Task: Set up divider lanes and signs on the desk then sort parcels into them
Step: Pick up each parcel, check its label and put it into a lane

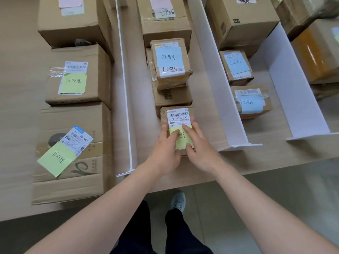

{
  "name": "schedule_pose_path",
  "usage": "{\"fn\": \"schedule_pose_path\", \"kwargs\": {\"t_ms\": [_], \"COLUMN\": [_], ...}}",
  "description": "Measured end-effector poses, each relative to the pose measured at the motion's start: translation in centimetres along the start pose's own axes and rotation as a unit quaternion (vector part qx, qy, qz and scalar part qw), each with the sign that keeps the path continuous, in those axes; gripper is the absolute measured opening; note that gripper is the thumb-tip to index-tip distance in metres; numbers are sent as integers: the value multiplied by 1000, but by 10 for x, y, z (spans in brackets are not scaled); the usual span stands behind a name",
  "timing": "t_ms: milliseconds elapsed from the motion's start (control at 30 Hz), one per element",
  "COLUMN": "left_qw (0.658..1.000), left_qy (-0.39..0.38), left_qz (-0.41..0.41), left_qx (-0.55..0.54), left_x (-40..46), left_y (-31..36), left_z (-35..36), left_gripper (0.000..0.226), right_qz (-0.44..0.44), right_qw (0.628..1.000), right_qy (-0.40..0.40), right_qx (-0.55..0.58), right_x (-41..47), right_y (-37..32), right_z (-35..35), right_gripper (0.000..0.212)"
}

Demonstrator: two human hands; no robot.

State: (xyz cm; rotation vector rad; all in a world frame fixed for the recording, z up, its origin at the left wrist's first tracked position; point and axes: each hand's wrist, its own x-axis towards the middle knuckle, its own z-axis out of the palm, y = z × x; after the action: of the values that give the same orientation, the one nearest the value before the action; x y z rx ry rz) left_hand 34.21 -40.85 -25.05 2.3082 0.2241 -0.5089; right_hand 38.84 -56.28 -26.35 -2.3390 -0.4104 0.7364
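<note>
A small brown parcel [178, 114] with a white barcode label lies at the near end of the middle lane. A yellow sticky note [183, 139] with handwriting sits on its top. My left hand [165, 151] rests on the parcel's left side, its fingers pressing on the note. My right hand [199, 145] presses the note from the right with index finger and thumb. White divider boards [125, 88] [222, 79] [293, 99] stand on the desk [256, 162] and mark the lanes.
The left lane holds large boxes with green notes [73, 83] [56, 158]. Stacked parcels with a blue note [169, 57] fill the middle lane behind my hands. Two small parcels with blue notes [237, 65] [251, 102] lie in the right lane. More boxes stand far right.
</note>
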Motion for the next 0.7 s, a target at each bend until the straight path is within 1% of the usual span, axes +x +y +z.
{"fn": "schedule_pose_path", "kwargs": {"t_ms": [67,167,300,400,467,600,700], "left_qw": [1000,999,989,975,964,948,933], "left_qy": [4,14,65,112,148,212,266], "left_qz": [-4,13,44,61,66,55,53], "left_qx": [11,47,122,180,212,229,236], "left_x": [-2,-11,-39,-69,-91,-136,-173], "left_y": [7,17,25,36,43,53,55], "left_z": [-8,-25,-55,-79,-95,-134,-171], "left_gripper": [65,60,56,50,51,55,54], "right_qz": [8,6,-15,-51,-81,-149,-197], "right_qw": [1000,998,995,990,984,966,950], "right_qy": [3,21,40,75,97,143,172], "right_qx": [-30,-51,-87,-110,-123,-153,-172], "right_x": [-1,-5,-19,-34,-47,-72,-89], "right_y": [-3,-17,-51,-85,-110,-167,-214], "right_z": [-5,-15,-32,-46,-54,-66,-71], "right_gripper": [68,71,68,64,63,61,60]}}
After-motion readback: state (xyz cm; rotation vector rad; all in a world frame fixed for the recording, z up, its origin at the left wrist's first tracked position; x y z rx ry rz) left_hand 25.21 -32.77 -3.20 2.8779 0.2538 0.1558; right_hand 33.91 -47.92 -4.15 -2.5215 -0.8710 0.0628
